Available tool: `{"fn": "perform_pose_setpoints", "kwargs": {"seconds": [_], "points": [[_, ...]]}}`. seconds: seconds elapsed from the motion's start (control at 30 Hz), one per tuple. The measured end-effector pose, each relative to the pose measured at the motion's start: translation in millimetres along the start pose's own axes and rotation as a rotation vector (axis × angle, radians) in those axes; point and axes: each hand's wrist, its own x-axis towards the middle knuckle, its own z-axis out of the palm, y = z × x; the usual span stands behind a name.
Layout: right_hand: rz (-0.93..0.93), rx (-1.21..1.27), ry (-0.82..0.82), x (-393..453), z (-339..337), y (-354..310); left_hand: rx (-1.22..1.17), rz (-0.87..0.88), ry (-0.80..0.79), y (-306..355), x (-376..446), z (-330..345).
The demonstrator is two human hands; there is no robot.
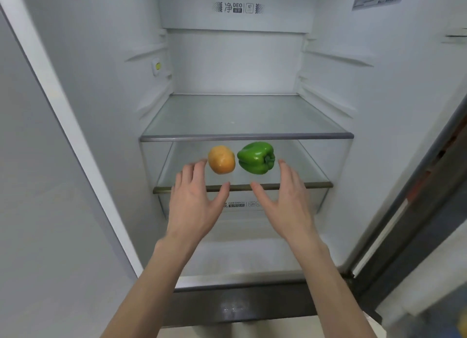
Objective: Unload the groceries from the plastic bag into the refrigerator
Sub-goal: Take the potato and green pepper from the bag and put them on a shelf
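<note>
Here your left hand [195,198] and your right hand [285,198] are both released, fingers spread, and they hold nothing; they hover at the front edge of the lower shelf [316,185] of the refrigerator [240,59]. Just behind your fingertips, on this shelf, lie one orange fruit [221,159] and one green bell pepper [255,157], side by side and close together. I think the fruit is firm and a little heavy, and it can roll, so you take it around the middle. The pepper looks glossy, light and hollow; hold its body, not the stem. Further back, one upper glass shelf [246,136] carries nothing. The plastic bag is not visible.
</note>
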Motion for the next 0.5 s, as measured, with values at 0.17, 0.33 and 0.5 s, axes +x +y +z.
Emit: {"fn": "perform_pose_setpoints", "kwargs": {"seconds": [0.17,0.33,0.5], "points": [[-0.087,-0.121,-0.046,-32,-2,1,0.070,-0.009,0.063,6,-34,-18],[-0.229,-0.200,-0.117,-62,-6,-5,0.177,-0.045,0.050,9,-85,-42],[-0.355,-0.153,-0.167,-99,-10,-17,0.291,-0.125,0.078,10,-147,-70]]}}
